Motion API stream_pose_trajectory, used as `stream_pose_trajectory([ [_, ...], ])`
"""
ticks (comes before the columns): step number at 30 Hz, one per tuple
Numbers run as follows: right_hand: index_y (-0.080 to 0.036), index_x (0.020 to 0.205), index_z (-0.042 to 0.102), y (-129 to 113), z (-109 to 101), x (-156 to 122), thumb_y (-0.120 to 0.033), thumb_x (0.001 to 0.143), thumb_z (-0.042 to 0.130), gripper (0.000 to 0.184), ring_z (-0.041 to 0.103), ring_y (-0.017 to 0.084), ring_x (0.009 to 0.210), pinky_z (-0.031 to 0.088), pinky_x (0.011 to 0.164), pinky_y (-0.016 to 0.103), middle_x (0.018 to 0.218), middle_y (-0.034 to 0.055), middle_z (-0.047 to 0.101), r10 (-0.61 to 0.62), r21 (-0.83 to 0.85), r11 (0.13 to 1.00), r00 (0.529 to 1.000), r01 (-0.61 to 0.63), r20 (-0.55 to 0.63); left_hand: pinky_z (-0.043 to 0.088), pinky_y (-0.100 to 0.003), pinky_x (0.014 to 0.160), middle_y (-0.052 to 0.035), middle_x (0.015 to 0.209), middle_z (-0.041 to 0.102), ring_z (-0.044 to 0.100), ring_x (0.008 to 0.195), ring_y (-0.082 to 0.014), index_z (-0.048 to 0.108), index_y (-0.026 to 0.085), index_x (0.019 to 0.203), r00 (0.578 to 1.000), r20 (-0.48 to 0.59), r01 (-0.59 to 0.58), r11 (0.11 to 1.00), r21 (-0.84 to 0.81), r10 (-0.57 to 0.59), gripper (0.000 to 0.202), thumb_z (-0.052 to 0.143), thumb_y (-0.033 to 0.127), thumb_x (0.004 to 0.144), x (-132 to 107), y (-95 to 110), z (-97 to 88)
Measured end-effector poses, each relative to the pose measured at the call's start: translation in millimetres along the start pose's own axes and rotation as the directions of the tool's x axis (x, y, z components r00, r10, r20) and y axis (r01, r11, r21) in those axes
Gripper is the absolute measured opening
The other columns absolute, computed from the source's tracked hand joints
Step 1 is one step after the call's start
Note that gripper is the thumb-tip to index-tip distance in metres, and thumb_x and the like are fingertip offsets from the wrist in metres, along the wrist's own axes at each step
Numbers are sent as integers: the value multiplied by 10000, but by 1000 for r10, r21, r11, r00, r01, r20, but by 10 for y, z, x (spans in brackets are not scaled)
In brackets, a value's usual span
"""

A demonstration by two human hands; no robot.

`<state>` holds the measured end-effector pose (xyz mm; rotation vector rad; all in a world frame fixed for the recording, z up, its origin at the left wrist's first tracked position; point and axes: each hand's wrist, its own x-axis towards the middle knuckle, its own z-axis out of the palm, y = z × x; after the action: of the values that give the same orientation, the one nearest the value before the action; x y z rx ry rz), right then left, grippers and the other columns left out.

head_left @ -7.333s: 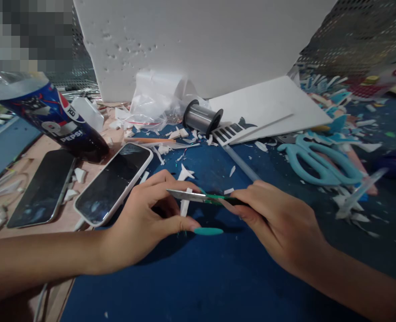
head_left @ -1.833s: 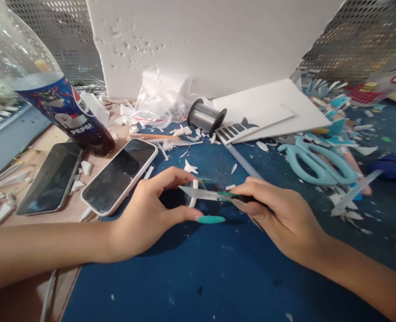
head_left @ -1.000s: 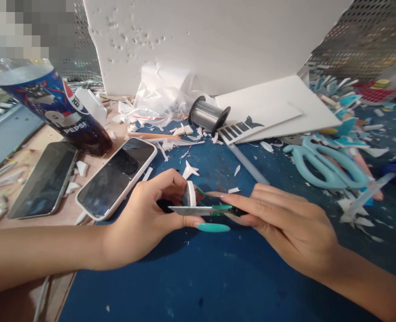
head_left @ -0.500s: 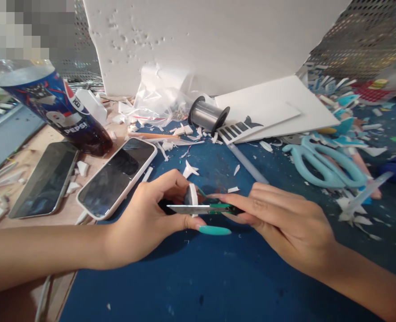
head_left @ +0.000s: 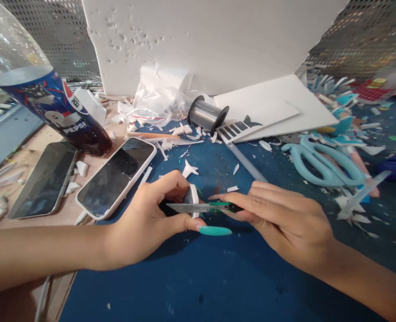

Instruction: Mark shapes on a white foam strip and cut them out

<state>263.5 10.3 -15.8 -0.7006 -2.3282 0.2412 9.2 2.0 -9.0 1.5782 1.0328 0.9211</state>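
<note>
Between the thumb and fingers of my left hand [head_left: 151,219] is a small piece of white foam board [head_left: 193,197] with a dark face, its white cut edge toward the right. My right hand [head_left: 285,219] pinches a craft knife [head_left: 223,205] with a green and black handle. The knife's thin metal blade [head_left: 184,207] points left and crosses the foam piece, touching it or just in front of it; I cannot tell which. Part of the piece is hidden behind my left fingers. Both hands are above the blue mat [head_left: 184,286].
Two phones [head_left: 117,176] and a tilted Pepsi bottle [head_left: 67,120] are at left. Behind the hands are a wire spool [head_left: 208,115], a plastic bag [head_left: 161,96] and white boards [head_left: 278,107]. Light-blue scissors [head_left: 325,163] lie at right among foam scraps [head_left: 352,205].
The knife blade has turned slightly, showing more of its flat side, and its tip has shifted a little. Both hands keep nearly the same place and hold.
</note>
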Motion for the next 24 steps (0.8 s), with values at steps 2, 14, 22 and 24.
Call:
stream_pose_trajectory([
  [2,-96,1222,675,5,-12,0,-82,1053,532,223,488,132,637,451,589,258,719,2,564,4,0,1000,1000,-4,-6,441,-246,631,49,711,622,573,683,-145,583,215,798,1000,-11,-6,1000,8,6,401,892,469,825,3,3,3],
  [14,-123,1185,680,-13,-1,38,-90,1051,538,198,514,126,623,478,601,237,701,-4,576,7,19,1000,1000,-7,-3,435,-260,640,55,738,650,606,708,-157,599,219,834,1000,27,-4,1000,14,3,339,886,399,836,-50,-35,19],
  [22,-121,1195,671,-5,-15,10,-135,1083,504,201,483,130,604,449,575,257,682,-10,555,8,14,1000,1000,-9,21,409,-232,614,68,724,626,516,663,-122,621,209,815,998,69,-4,999,33,2,299,910,282,791,-37,14,-4],
  [24,-115,1198,673,-10,-11,5,-121,1077,512,202,486,125,604,451,579,251,687,-15,546,8,14,1000,1000,-8,15,416,-229,622,68,728,631,521,672,-122,625,209,820,997,73,-2,999,32,-1,296,911,274,787,-38,18,1],
])
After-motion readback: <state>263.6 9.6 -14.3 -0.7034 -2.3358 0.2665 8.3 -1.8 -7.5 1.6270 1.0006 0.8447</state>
